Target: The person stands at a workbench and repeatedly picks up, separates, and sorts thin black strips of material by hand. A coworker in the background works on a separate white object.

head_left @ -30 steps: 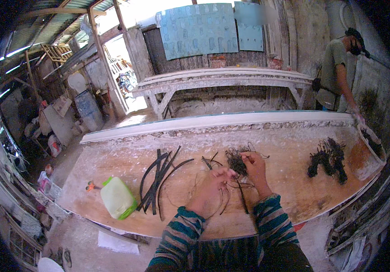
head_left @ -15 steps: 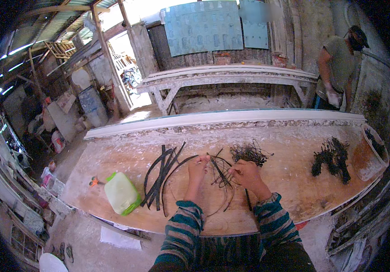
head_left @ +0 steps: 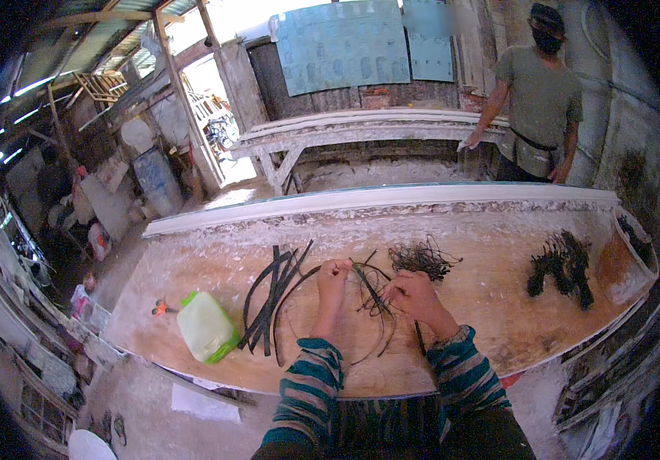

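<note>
My left hand (head_left: 334,285) is raised over the middle of the wooden table, its thumb and fingers pinched together; whatever they grip is too small to make out. Just to its right, my right hand (head_left: 422,297) has its fingers bent and drawn together beside a loose tangle of thin black cord (head_left: 374,295). Whether a strand runs between the two hands is too fine to see. Behind the right hand lies a pile of thin black knotted cords (head_left: 426,259). Several flat black strips (head_left: 269,307) lie crossed left of my left hand.
Orange-handled scissors (head_left: 163,308) and a pale container with green edges (head_left: 207,327) lie at the left. Dark cord bundles (head_left: 564,270) and a tilted bucket (head_left: 627,264) are at the right. A long white moulding (head_left: 384,199) lines the far edge. A co-worker (head_left: 541,100) stands beyond.
My left hand has shifted slightly left and my right hand's fingers have moved a little. The co-worker has straightened up, turned this way, and put a hand by the far bench.
</note>
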The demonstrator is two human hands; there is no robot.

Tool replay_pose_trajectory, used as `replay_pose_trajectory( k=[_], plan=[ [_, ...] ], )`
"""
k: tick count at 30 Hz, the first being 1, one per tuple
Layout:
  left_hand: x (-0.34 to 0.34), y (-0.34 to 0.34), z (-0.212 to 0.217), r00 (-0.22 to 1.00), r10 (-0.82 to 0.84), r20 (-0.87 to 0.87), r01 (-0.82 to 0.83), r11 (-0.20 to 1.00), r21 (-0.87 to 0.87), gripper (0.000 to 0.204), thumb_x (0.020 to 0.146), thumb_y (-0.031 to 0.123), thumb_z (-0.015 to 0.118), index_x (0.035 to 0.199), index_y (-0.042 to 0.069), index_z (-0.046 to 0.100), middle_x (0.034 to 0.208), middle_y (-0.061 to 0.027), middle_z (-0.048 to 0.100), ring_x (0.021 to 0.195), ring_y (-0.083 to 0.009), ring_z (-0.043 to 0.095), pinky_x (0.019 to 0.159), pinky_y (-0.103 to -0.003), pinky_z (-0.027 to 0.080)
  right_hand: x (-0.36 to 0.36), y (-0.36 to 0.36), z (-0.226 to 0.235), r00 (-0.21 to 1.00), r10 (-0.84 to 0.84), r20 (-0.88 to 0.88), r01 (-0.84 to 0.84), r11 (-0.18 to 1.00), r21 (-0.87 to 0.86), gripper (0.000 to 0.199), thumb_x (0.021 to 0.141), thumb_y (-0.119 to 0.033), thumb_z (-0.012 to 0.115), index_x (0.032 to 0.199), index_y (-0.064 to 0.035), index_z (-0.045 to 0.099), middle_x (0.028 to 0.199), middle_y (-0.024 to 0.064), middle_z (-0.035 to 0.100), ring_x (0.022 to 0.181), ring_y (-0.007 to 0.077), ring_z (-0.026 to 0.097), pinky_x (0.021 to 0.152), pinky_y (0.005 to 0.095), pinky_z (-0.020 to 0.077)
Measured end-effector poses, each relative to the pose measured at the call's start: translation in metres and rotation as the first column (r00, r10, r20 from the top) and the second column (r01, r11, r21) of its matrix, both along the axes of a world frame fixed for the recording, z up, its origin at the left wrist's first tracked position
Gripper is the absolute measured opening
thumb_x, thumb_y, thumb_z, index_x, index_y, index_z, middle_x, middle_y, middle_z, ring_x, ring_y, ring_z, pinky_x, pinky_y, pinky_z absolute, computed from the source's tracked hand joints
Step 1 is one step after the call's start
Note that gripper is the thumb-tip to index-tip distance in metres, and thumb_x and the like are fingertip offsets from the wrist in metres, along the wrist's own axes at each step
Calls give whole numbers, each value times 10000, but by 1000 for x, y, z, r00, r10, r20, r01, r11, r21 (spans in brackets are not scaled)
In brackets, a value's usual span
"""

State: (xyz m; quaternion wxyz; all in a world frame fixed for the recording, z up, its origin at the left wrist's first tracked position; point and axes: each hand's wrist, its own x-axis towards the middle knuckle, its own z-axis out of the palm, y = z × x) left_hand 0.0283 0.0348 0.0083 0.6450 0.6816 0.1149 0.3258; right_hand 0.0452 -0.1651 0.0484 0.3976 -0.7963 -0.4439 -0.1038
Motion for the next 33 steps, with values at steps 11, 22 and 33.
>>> replay_pose_trajectory(
  k=[11, 22, 33],
  plan=[
    [3, -15, -14, 996, 14, -87, 47, 751, 658, 222, 715, 119, 641, 937, 120, 645, 950, -86, 587, 838, -286, 560, 736, -355, 448, 32, -23, -15, 644, -725, 244, 735, 675, 67, 114, 708, -196, 628, 794, -122, 639, 833, 64, 572, 793, 280, 550, 750, 424, 387],
    [-4, -25, -3, 942, 148, -300, 113, 703, 702, 224, 707, 193, 631, 929, 182, 652, 987, -53, 579, 950, -286, 517, 844, -443, 352, 9, -3, -27, 992, -118, -49, 94, 934, -345, 125, 649, -277, 644, 739, -190, 644, 850, 81, 571, 845, 299, 537, 729, 465, 399],
    [6, -11, -29, 953, 139, -269, 122, 635, 763, 176, 708, 198, 621, 871, 242, 669, 969, -45, 577, 955, -282, 496, 847, -481, 314, -15, 9, -12, 982, -136, 134, 182, 883, -433, 155, 627, -259, 652, 690, -123, 613, 784, 76, 569, 793, 290, 559, 678, 446, 395]
  ],
)
